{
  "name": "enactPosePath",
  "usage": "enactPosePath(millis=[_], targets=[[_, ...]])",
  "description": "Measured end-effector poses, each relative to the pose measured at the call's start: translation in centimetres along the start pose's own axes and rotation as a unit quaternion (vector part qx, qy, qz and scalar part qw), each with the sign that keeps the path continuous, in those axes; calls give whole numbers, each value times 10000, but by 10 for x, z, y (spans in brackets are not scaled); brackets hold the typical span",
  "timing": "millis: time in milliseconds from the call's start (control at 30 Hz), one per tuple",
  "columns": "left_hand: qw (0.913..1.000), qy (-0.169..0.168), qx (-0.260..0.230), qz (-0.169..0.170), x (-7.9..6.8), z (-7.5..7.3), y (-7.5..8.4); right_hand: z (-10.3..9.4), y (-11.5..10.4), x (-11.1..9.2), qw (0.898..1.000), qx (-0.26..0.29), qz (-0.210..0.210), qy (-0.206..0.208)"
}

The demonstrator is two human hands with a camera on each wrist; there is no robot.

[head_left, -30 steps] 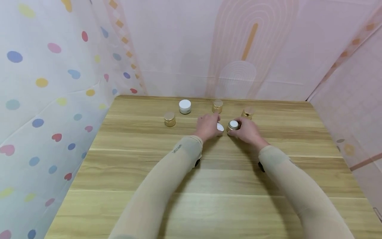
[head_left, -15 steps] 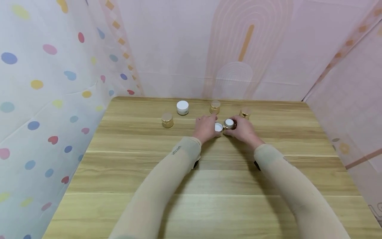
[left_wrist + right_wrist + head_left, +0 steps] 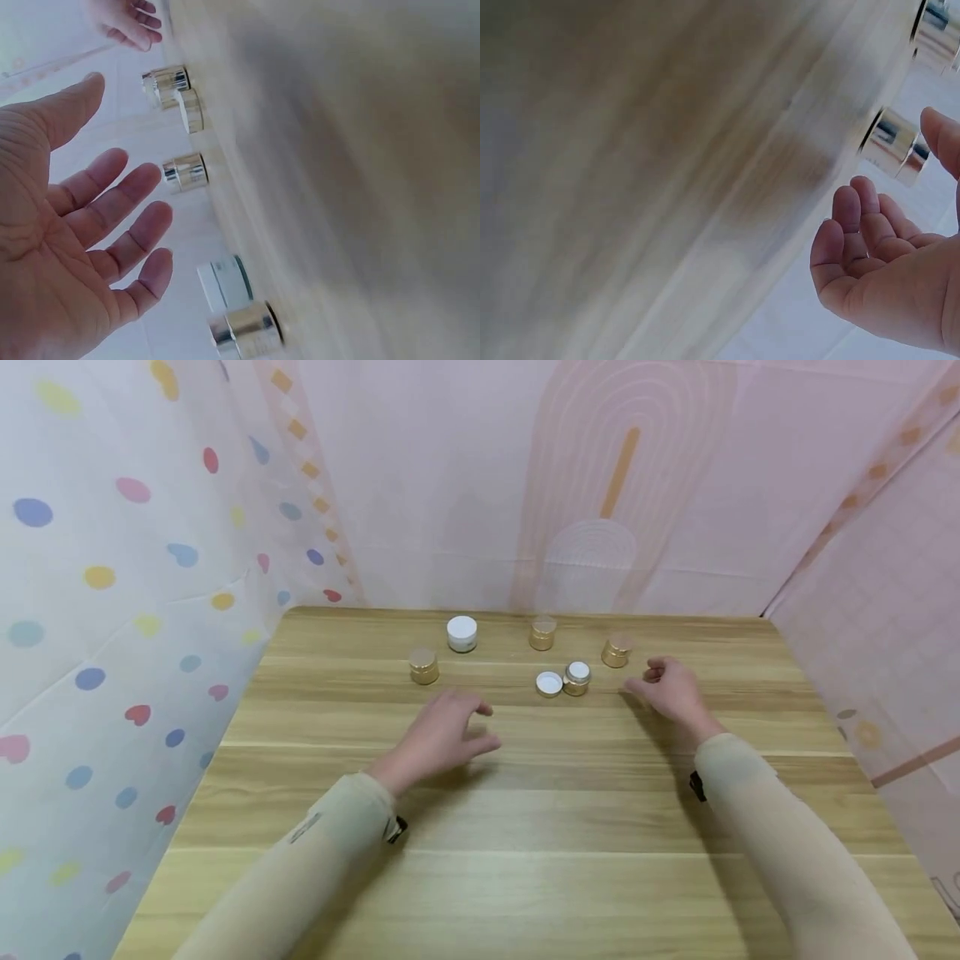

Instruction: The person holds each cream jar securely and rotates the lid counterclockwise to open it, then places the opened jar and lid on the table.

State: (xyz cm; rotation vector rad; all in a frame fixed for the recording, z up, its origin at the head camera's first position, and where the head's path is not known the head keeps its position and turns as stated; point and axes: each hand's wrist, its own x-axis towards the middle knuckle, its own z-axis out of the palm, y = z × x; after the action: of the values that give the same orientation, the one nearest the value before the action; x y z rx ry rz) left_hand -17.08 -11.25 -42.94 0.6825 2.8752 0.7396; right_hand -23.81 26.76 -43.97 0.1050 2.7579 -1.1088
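Observation:
An uncovered gold jar point(image 3: 577, 680) with a white top surface stands on the table. Its gold-rimmed lid point(image 3: 549, 684) lies beside it on the left, white inside facing up. My left hand point(image 3: 442, 735) hovers above the table, nearer me than the jars, fingers spread and holding nothing; the left wrist view shows its bare palm point(image 3: 60, 247). To the right of the uncovered jar is my right hand point(image 3: 671, 692), loosely curled around nothing, closest to a closed gold jar point(image 3: 617, 651). The right wrist view shows that same hand point(image 3: 900, 277) apart from the gold jar point(image 3: 894, 145).
Closed gold jars stand at the left point(image 3: 423, 667) and the back middle point(image 3: 542, 632). A white jar point(image 3: 462, 633) sits between them. Behind the wooden table point(image 3: 570, 810) hangs a pink curtain point(image 3: 435, 510); a dotted curtain point(image 3: 150, 610) is at the left.
Both hands have let go: the left of the lid, the right of the uncovered jar. The left hand has moved left and toward me; the right has moved right. Lid and jar stay side by side.

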Motion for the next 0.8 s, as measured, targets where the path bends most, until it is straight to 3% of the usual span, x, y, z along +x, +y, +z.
enactPosePath(millis=[133,300,533,800], targets=[[9989,34,441,154,-20,1,-5,-5,2,13,9996,179,180,76],[9962,88,835,220,-28,10,3,-5,0,28,9989,182,406,132],[9974,-29,626,362,-33,24,19,2,-5,43,9982,-406,349,263],[9987,-25,247,452,-39,32,23,13,-10,48,9954,-736,260,564]])
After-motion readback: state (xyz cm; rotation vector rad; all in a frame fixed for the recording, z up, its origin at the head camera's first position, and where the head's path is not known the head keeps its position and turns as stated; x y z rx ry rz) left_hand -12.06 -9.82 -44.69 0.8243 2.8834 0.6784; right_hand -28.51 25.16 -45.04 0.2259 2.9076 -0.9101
